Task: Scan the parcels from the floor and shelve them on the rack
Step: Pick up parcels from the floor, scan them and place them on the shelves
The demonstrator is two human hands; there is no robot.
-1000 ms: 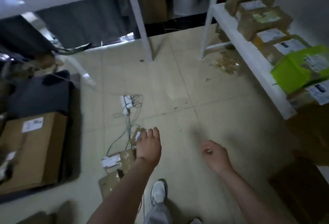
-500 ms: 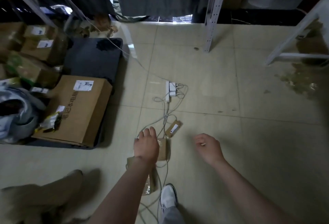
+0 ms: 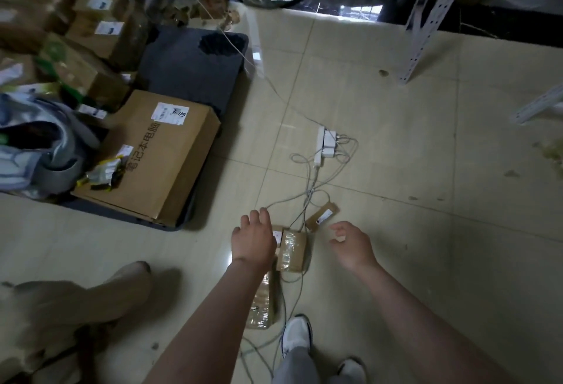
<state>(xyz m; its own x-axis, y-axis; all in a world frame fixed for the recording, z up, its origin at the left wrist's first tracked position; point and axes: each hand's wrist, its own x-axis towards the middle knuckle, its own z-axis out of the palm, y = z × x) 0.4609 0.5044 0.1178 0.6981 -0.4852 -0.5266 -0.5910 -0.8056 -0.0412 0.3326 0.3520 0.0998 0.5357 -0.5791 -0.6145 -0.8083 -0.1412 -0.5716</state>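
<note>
Three small brown parcels lie on the tiled floor among white cables: a taped one (image 3: 293,250) in the middle, a thin labelled one (image 3: 322,216) just beyond it, and a third (image 3: 262,304) partly hidden under my left forearm. My left hand (image 3: 253,239) hovers over the left edge of the taped parcel, fingers relaxed, holding nothing. My right hand (image 3: 353,245) hangs to the right of that parcel, fingers loosely curled and empty. A grey rack post (image 3: 425,22) stands at the far right.
A large labelled cardboard box (image 3: 152,155) sits on a dark pallet (image 3: 195,63) at the left, with more boxes (image 3: 100,30) and a grey bag (image 3: 36,152) behind. A white power strip (image 3: 324,144) trails cables. My feet (image 3: 297,336) stand below; a tan shape (image 3: 70,313) fills the lower left.
The view has swung left and down, away from the stocked shelf at the right. Both hands have come lower, closer to the small parcels on the floor.
</note>
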